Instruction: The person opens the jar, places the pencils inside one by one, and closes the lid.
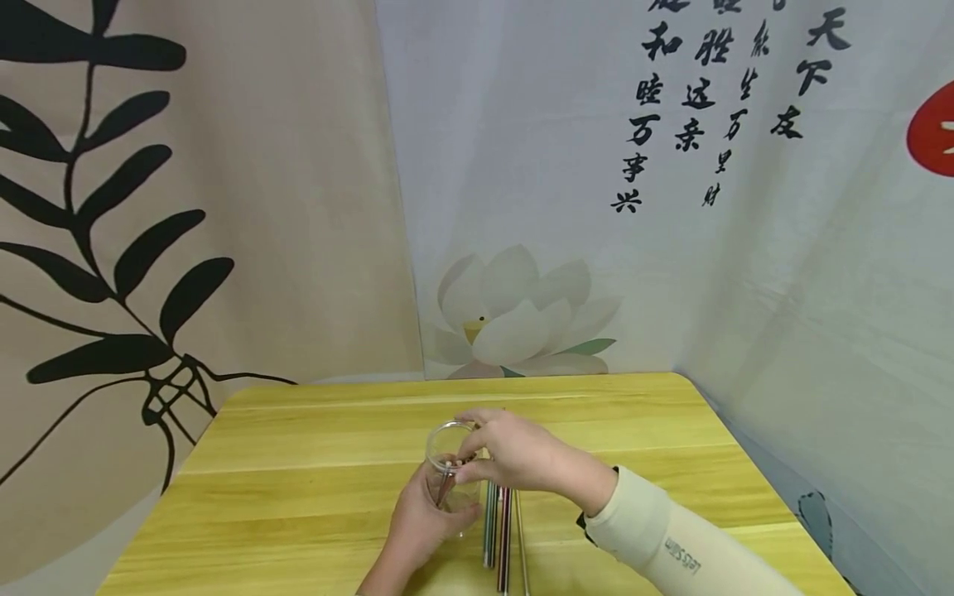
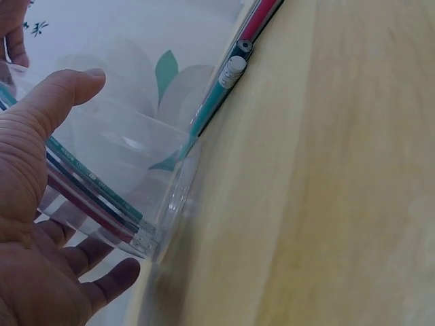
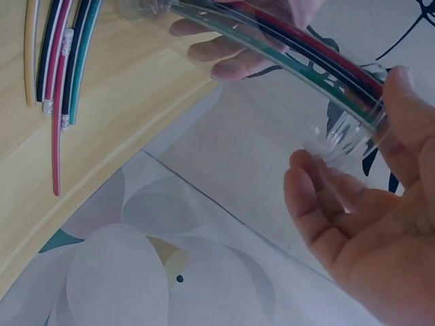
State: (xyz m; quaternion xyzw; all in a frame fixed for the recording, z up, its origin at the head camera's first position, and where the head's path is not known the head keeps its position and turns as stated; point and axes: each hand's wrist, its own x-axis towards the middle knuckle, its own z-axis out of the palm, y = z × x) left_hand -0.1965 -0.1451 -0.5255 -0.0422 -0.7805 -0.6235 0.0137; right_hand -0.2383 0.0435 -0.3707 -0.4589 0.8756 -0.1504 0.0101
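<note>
My left hand point(image 1: 425, 513) holds a clear plastic cup point(image 1: 447, 434) round its side, above the table; its thumb point(image 2: 68, 95) lies along the wall. Inside the cup stand several pencils point(image 3: 306, 54), green, dark blue and red, leaning against one side. My right hand point(image 1: 514, 451) is at the cup's mouth, its thumb point(image 3: 402, 92) beside the pencil tops and its other fingers point(image 3: 306, 170) by the opposite part of the rim, a gap between them. More pencils point(image 1: 504, 538), teal, dark, red and one yellowish, lie side by side on the table, close to the cup.
The wooden table point(image 1: 298, 463) has a light yellow grain and rounded far corners. Behind it hangs a pale cloth point(image 1: 522, 165) with a lotus print and black characters; on the left, another cloth point(image 1: 298, 207) bears dark leaves.
</note>
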